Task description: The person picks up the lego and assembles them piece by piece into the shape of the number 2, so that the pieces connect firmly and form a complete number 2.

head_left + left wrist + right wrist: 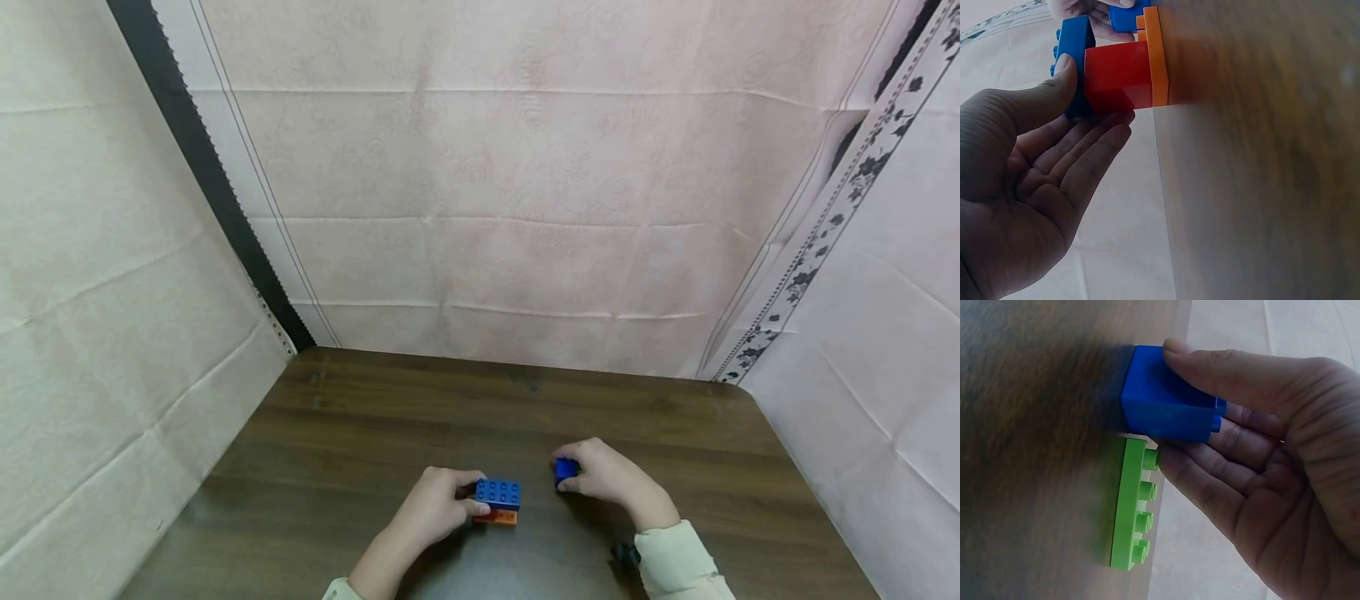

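A person's bare hands worked at a wood-grain desk (360, 425), each grasping toy building bricks, the two hands a short way apart. The left hand (435, 504) reached in from the lower left, pinching a blue brick (498, 493) at its end, the thumb laid along the near side and fingers on the far side. The brick, its studs upward, topped a small stack: a red brick (1119, 76) sat beneath it, and an orange plate (1159, 62) formed the base, some of its studs exposed beyond the red on the side toward the other hand. The right hand (606, 477) angled in from the lower right, gripping a blue block (1166, 387) between the thumb, pressed flat on one face, and the fingers opposite, the block's studs turned toward the palm. Whether that block touched the desk could not be told. Near it, close to a fingertip, a green plate (1124, 512) showed its row of studs in the right wrist view. Pale green sleeves (678, 558) covered the forearms, with a small dark object (626, 554) at the right cuff. Behind, creased pale cloth (525, 167) hung around the desk, a dark floral border (825, 217) printed along the right.
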The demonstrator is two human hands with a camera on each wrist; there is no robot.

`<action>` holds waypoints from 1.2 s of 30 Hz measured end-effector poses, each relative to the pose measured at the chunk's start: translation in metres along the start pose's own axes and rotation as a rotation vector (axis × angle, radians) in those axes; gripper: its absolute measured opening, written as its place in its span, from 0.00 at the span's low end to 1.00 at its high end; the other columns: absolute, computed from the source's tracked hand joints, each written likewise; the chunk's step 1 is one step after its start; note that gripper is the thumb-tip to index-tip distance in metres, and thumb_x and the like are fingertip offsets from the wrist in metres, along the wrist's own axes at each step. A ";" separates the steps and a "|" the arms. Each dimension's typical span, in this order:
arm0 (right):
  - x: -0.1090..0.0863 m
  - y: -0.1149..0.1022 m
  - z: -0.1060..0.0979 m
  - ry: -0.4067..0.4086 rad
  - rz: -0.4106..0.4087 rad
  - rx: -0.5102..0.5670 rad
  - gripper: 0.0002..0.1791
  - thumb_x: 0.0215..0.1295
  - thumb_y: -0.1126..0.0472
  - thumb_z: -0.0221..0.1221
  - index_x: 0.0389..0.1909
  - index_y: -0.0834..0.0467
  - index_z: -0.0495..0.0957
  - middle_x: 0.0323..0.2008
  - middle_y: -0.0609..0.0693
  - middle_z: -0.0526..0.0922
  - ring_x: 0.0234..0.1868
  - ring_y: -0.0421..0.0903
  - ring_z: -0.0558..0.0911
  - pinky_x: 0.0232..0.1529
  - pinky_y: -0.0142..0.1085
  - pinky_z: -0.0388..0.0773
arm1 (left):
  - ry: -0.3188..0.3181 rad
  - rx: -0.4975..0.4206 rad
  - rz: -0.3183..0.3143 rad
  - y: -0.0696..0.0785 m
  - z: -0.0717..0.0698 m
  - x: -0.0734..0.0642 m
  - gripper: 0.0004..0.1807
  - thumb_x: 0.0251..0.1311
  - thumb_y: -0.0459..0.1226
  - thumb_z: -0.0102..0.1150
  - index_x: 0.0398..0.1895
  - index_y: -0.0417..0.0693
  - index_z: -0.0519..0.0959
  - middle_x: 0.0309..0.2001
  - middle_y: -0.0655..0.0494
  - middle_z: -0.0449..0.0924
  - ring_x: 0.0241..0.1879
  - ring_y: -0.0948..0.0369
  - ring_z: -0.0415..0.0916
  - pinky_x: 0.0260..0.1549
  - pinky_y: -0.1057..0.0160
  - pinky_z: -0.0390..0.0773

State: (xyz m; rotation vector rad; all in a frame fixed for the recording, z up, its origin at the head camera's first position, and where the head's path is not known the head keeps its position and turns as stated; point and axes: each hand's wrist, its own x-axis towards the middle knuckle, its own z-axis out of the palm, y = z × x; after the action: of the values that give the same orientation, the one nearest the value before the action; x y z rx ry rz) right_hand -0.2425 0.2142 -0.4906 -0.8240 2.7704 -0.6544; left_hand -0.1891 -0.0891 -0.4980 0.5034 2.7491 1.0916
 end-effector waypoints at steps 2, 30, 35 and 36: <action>0.000 0.000 0.000 -0.002 0.003 -0.003 0.21 0.62 0.58 0.70 0.55 0.60 0.82 0.50 0.53 0.85 0.47 0.48 0.83 0.45 0.46 0.83 | 0.002 -0.001 -0.001 0.001 0.000 -0.001 0.22 0.57 0.48 0.72 0.55 0.56 0.85 0.50 0.56 0.86 0.54 0.50 0.80 0.53 0.45 0.78; 0.000 -0.003 0.004 0.011 0.043 0.015 0.20 0.64 0.57 0.69 0.55 0.60 0.81 0.49 0.54 0.84 0.48 0.52 0.83 0.47 0.52 0.82 | -0.003 -0.003 -0.011 0.002 0.000 -0.001 0.24 0.57 0.48 0.72 0.56 0.52 0.85 0.52 0.52 0.85 0.56 0.47 0.79 0.54 0.43 0.76; -0.001 -0.003 0.004 0.015 0.040 0.021 0.21 0.65 0.57 0.68 0.56 0.61 0.80 0.50 0.54 0.84 0.49 0.52 0.83 0.47 0.53 0.82 | 0.002 0.006 -0.002 0.002 0.000 -0.001 0.23 0.57 0.48 0.72 0.56 0.52 0.85 0.52 0.53 0.85 0.56 0.48 0.79 0.54 0.44 0.77; -0.001 -0.003 0.004 0.013 0.040 0.020 0.22 0.65 0.57 0.68 0.57 0.61 0.80 0.50 0.54 0.84 0.49 0.52 0.83 0.47 0.52 0.82 | 0.002 0.007 -0.001 0.002 0.000 -0.001 0.23 0.57 0.48 0.72 0.56 0.53 0.85 0.51 0.53 0.85 0.56 0.48 0.79 0.54 0.44 0.77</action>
State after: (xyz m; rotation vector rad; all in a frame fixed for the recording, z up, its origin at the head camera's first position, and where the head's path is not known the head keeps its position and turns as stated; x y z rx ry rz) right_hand -0.2390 0.2108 -0.4926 -0.7607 2.7796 -0.6818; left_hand -0.1878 -0.0886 -0.4965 0.5027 2.7556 1.0836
